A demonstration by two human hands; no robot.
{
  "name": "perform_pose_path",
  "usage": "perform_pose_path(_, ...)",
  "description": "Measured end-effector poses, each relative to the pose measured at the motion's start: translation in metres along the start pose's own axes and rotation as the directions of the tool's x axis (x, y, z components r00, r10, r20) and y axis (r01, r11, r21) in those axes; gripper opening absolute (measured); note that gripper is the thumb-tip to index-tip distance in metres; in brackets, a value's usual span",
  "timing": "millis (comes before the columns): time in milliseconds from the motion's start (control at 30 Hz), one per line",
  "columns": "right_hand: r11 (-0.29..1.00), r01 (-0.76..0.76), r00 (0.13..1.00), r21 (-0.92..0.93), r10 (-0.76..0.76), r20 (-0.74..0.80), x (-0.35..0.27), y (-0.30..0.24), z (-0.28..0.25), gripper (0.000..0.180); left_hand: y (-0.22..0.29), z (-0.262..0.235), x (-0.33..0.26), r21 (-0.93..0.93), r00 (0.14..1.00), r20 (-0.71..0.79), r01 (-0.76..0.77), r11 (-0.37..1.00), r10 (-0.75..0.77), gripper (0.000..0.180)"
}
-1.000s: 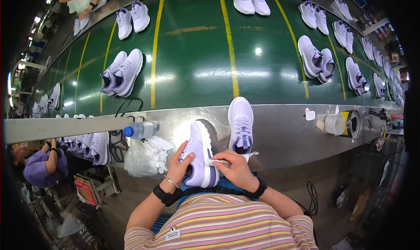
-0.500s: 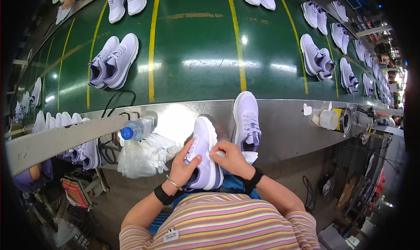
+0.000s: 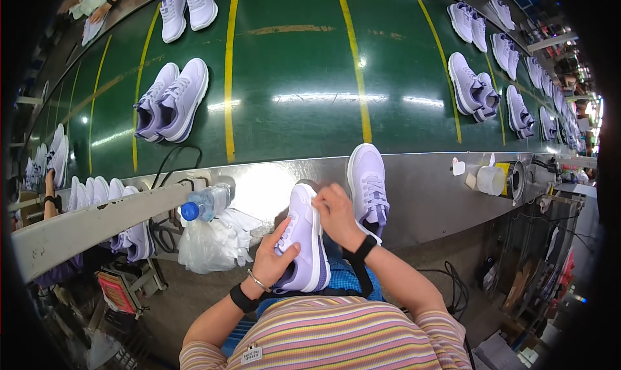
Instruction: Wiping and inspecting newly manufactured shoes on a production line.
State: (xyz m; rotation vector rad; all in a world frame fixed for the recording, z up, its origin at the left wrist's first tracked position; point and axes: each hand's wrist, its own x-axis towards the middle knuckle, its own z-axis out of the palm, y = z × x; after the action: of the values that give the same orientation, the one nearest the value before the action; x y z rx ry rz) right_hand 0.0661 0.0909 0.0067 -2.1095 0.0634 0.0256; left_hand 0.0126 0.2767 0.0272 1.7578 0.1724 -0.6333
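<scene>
A lavender sneaker [image 3: 303, 222] with a white sole is tilted in front of me, toe pointing away. My left hand [image 3: 275, 257] grips it round the opening and laces, thumb on the side. Close against the sole edge near the toe is my right hand [image 3: 337, 216], its fingers curled together in a pinch. Whatever those fingers hold is hidden and slightly blurred. Just right of that hand, a second lavender sneaker [image 3: 369, 181] rests on the metal ledge, partly covered at its heel.
Pairs of lavender sneakers [image 3: 184, 101] stand on the green conveyor belt [image 3: 284, 66] with yellow lines. At left are a pale metal bar [image 3: 97, 221], a blue-capped bottle [image 3: 208, 202] and a plastic bag [image 3: 210, 244]. A white cup [image 3: 490, 180] sits right. Other people's hands [image 3: 99, 12] show far left.
My right hand has moved up along the sole toward the toe. The held sneaker has shifted slightly toward me. A co-worker's hand now touches a shoe at far left.
</scene>
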Motion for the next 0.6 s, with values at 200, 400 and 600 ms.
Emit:
perform_pose_path(200,0.999,-0.024,0.992,-0.049,0.03,0.123,0.049,0.011,0.018,0.008,0.012,0.001,0.003,-0.109,1.0,0.002,0.007,0.994,-0.007,0.054)
perform_pose_path(400,1.0,-0.007,0.995,0.01,0.006,0.101,-0.004,-0.01,-0.004,0.005,0.008,0.0,0.0,-0.091,1.0,-0.028,0.002,0.996,-0.004,0.053)
perform_pose_path(600,0.995,-0.025,0.977,0.096,0.004,0.214,-0.067,-0.04,-0.02,0.006,0.005,0.0,-0.003,-0.035,0.998,-0.058,0.004,0.999,-0.006,0.054)
